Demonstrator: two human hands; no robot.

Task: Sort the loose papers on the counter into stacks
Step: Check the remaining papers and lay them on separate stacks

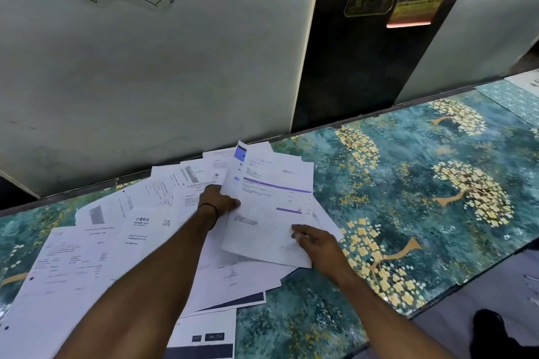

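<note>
Head camera, Inspector A: Nearest the person, a sheet with dark bands point(201, 341) lies at the counter point(408, 198) edge. What of the hands?

Inspector B: The right hand point(318, 242) lies with its fingers fairly straight on the lower right corner of a purple-barred sheet point(271, 207), judged to be steadying it. The left hand point(218, 199) pinches that sheet's left edge with the thumb on top. It holds the sheet tilted above the heap, probably for reading and classing.

Inspector A: And the papers?

Inspector B: The loose papers point(96, 245) overlap in a disordered fan on the counter's left part, reaching back to the wall point(145, 81). They are white and printed, some with grey blocks. No separate stack is evident, so sorting is judged barely begun. The teal, gold-flowered surface to the right is the likely place for stacks.
</note>
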